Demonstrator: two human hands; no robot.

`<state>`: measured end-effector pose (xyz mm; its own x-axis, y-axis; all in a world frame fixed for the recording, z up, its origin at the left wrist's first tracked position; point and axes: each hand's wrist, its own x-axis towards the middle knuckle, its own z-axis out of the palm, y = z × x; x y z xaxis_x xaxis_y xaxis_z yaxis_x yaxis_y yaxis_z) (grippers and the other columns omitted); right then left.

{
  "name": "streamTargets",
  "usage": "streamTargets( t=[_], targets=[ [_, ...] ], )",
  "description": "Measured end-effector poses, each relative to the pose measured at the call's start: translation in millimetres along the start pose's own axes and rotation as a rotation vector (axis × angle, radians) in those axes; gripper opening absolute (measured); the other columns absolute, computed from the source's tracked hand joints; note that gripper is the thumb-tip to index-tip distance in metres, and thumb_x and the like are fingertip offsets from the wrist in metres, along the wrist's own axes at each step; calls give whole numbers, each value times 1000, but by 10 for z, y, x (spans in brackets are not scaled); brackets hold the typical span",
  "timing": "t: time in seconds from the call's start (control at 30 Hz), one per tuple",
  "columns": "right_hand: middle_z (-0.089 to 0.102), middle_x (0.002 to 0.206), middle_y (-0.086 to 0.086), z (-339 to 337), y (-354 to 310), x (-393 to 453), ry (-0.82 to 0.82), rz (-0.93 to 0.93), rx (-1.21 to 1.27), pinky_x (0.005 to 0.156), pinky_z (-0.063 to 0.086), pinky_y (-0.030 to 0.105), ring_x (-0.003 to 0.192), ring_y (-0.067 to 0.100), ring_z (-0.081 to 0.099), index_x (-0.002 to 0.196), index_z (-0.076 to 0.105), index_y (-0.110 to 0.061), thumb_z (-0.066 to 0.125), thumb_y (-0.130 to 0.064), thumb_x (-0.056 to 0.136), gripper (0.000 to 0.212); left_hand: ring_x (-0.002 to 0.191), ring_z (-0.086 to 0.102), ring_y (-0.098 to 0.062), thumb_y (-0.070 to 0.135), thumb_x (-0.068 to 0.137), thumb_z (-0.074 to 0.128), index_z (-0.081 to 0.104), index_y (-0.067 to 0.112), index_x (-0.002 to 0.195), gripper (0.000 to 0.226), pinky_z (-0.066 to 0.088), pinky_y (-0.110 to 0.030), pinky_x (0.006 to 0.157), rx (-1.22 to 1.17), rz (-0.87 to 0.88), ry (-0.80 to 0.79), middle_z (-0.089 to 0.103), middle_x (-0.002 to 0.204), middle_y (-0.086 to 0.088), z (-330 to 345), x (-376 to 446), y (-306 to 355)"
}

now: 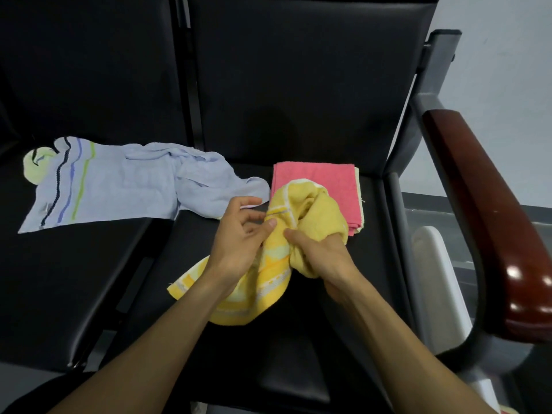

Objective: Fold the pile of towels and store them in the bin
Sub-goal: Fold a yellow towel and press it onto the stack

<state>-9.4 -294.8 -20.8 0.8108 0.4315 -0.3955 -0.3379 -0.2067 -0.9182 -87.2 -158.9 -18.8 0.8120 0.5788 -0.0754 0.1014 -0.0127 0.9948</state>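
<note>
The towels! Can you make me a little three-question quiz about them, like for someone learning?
1. True or false: the pink towel is already folded.
2. Which towel do the left hand and right hand hold? A) blue B) yellow C) pink
3. Fill in: the blue striped towel lies unfolded on the ___ seat.

Key: 1 true. 2 B, the yellow towel. 3 left, away from the wooden armrest.

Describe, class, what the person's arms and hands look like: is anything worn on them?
Both forearms are bare to the frame's edge: no sleeves show. The left hand and right hand wear no gloves, and no rings, watch or bracelets are visible.
</note>
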Motion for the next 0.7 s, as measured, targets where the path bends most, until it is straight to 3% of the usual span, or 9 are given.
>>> streamTargets(
  t=[0.07,0.13,0.23,0.3,0.37,0.47,0.53,0.63,0.7],
  targets=[
    [74,102,-7,-8,-5,-12,27,19,76,81,55,24,94,8,70,102,66,-25,75,-30,88,18,91,65,-14,25,87,79,52,30,122,45,57,-27,76,173,146,-22,61,110,4,13,-26,22],
    [77,101,-3,-19,-37,-28,25,55,151,79,59,26,92,13,73,110,69,-18,74,-31,89,25,96,60,-13,32,77,86,54,33,114,49,55,-28,80,291,250,-104,52,115,6,34,-48,29],
    [78,99,3,-25,-67,-25,-3,95,259,86,60,38,92,17,75,112,70,-11,71,-31,91,29,103,49,-2,36,63,94,50,30,117,70,49,-25,86,543,288,-255,36,120,12,69,-80,-17],
    [78,101,3,-26,-80,-25,-29,99,307,91,57,39,96,18,74,113,70,-11,69,-32,93,30,102,46,-4,28,64,93,44,28,125,77,48,-28,90,692,313,-310,30,122,13,59,-86,-71],
    [77,105,5,-38,-79,-7,-62,93,315,93,56,39,99,19,74,114,70,-10,68,-35,93,33,102,48,-5,9,74,83,46,25,126,66,48,-29,89,733,369,-278,35,122,12,28,-75,-107],
    [76,108,7,-76,-78,39,-141,77,224,95,54,38,103,21,72,115,70,-6,68,-35,93,37,95,56,-3,-7,82,67,59,21,107,38,47,-22,84,641,413,-105,60,106,10,-18,-16,-96],
    [75,108,7,-107,-69,53,-128,47,5,92,55,35,100,20,71,115,66,-4,70,-38,91,41,92,61,-1,-5,87,65,63,18,98,25,44,-12,78,559,328,-3,67,95,11,-42,12,-65],
    [63,96,0,-165,-51,-4,-72,-46,-821,74,50,30,91,20,63,111,57,-9,63,-43,94,38,93,61,-2,5,94,63,63,15,101,12,41,-5,74,499,231,109,66,95,12,-84,43,-41],
    [62,107,1,-178,-43,-83,-39,-78,-1253,74,43,32,100,25,63,117,58,-13,59,-43,96,36,90,59,-4,11,99,59,60,17,108,10,42,-8,72,474,187,150,63,96,15,-100,44,-25]
  ],
)
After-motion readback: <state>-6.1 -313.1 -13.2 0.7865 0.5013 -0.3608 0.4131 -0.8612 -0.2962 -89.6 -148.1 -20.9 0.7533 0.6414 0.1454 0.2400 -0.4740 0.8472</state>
